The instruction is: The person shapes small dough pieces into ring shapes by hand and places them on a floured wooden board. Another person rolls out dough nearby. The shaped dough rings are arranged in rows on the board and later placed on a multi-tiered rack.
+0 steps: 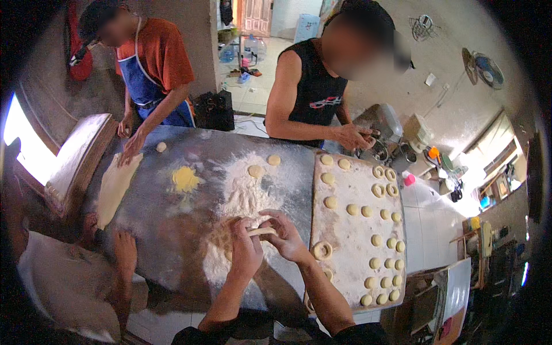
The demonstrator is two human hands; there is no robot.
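Note:
Both my hands meet over the floured near part of the table, pinching a pale piece of dough seen nearly edge-on. My left hand grips its left end, and my right hand has curled fingers on its right end. Loose white flour lies in a heap just beyond my hands, with a dough ball sitting in it and another dough ball a little farther off. Whether the held piece has a hole cannot be made out.
To my right, a floured board carries several dough balls and dough rings. Yellow crumbly powder lies on the dark table. At left, a co-worker's hand touches a long dough sheet. Another person stands opposite.

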